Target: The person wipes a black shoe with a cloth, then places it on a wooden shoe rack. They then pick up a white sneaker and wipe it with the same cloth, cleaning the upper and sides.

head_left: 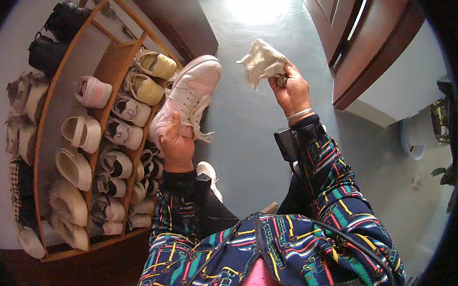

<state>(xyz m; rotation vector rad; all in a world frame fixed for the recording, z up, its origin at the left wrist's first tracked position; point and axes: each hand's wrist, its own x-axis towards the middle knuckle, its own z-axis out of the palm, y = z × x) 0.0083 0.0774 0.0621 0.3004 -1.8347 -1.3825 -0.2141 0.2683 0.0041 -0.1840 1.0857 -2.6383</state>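
My left hand (179,148) grips a white and pale pink sneaker (188,90) by its heel end, thumb on the near side. The toe points up and away from me, and its white laces hang loose on the right side. In my right hand (292,90) is a crumpled beige cloth (263,62), pinched between thumb and fingers. The cloth is held up to the right of the sneaker, apart from it. Part of the shoe's heel is hidden behind my left hand.
A wooden shoe rack (92,163) with several pairs of shoes stands on the left, close to my left hand. Black shoes (66,21) sit on its top. A brown wooden door (368,44) is at the right. Grey floor (248,141) lies between them.
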